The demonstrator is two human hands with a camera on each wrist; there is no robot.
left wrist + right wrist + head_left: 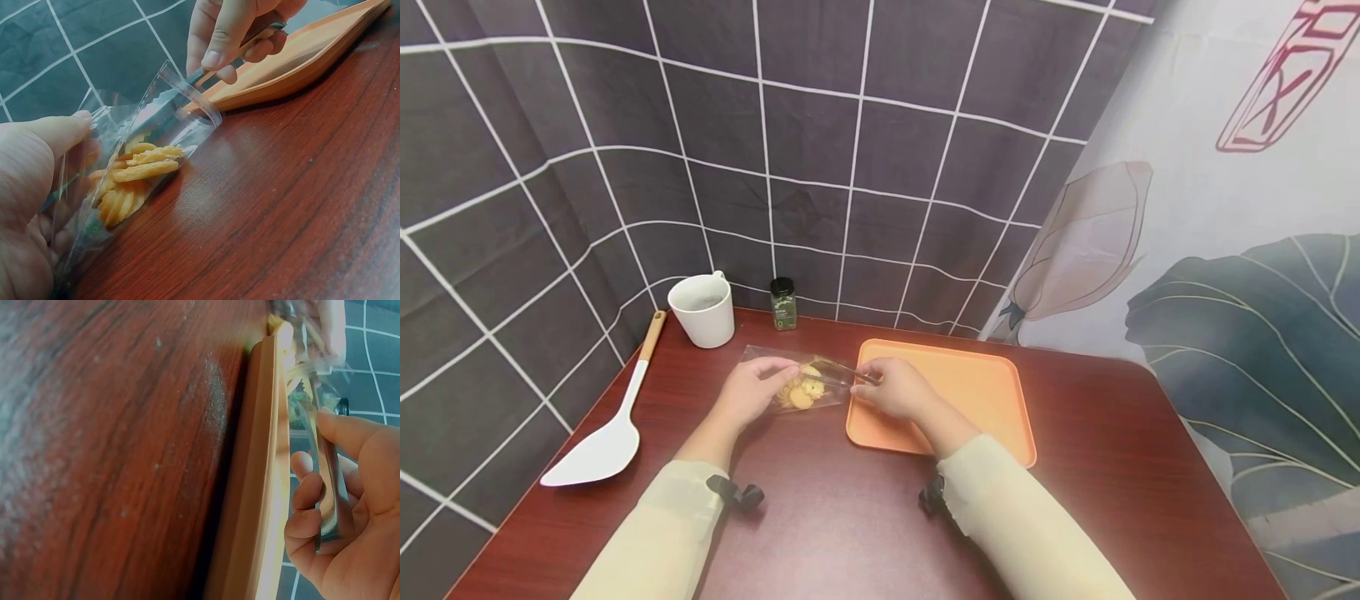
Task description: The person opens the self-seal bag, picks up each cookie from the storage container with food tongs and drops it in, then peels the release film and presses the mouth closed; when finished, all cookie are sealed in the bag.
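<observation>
My left hand (748,390) grips a clear plastic bag (206,119) by its side, thumb on the near face. Inside the bag lie several yellow crinkle-cut chips (147,170). The bag tilts with its mouth toward the right. Metal tongs (330,494) are held in my right hand (898,389), fingers curled round their arms. The tongs' serrated front end reaches through the bag's mouth, close to the chips; whether it grips one cannot be told. Under and beside the right hand is an orange tray (981,392), with no chips visible on it.
A white mug (707,321) and a black-capped spice jar (783,307) stand along the back edge by the tiled curtain. On the left lies a white spatula (602,450) with a wooden handle end. The brown table (827,517) extends in front.
</observation>
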